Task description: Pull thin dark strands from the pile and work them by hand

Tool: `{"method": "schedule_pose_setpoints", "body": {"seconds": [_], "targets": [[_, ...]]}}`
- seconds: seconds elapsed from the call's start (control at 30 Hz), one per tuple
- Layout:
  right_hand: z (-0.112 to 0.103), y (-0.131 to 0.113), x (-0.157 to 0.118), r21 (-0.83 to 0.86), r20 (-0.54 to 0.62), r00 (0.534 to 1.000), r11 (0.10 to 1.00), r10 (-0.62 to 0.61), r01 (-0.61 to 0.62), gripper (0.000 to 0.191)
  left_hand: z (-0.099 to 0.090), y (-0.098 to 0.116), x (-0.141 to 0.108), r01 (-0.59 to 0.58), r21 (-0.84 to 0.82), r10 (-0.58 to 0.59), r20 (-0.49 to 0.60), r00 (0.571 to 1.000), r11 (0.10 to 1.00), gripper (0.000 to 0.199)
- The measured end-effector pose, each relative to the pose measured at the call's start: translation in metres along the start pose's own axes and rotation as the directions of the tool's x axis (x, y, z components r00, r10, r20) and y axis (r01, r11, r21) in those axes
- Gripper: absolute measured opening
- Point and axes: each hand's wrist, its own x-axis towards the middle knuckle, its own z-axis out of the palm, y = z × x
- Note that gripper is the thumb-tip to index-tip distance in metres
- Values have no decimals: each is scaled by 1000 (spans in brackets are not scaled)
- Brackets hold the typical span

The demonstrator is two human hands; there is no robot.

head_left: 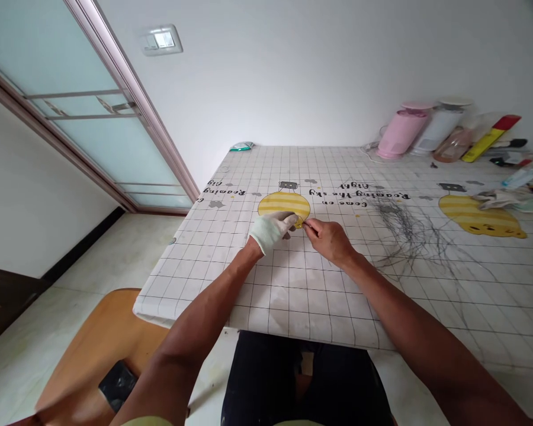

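My left hand [272,229], in a white work glove, is closed over the yellow striped balloon print [283,202] on the checked tablecloth [288,293]. Close beside it, my bare right hand [332,241] pinches with thumb and forefinger. Whatever sits between the fingertips of either hand is too small and thin to make out. To the right of my right hand lies a loose tangle of thin dark strands [404,228], spread over the cloth.
At the back right stand a pink cylinder [402,131], a white cylinder [442,127], a glass bottle [452,145] and a yellow box with a red end [491,139]. A crumpled glove [510,199] lies at right. Below left, a dark phone-like object [118,386] rests on a wooden chair [93,337].
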Motion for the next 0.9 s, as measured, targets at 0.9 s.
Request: {"method": "schedule_pose_setpoints", "body": {"seconds": [0.9], "targets": [[2, -50, -9, 406, 282, 896, 804, 342, -434, 56, -4, -11, 14, 4, -508, -139, -227, 964, 861, 15]]}}
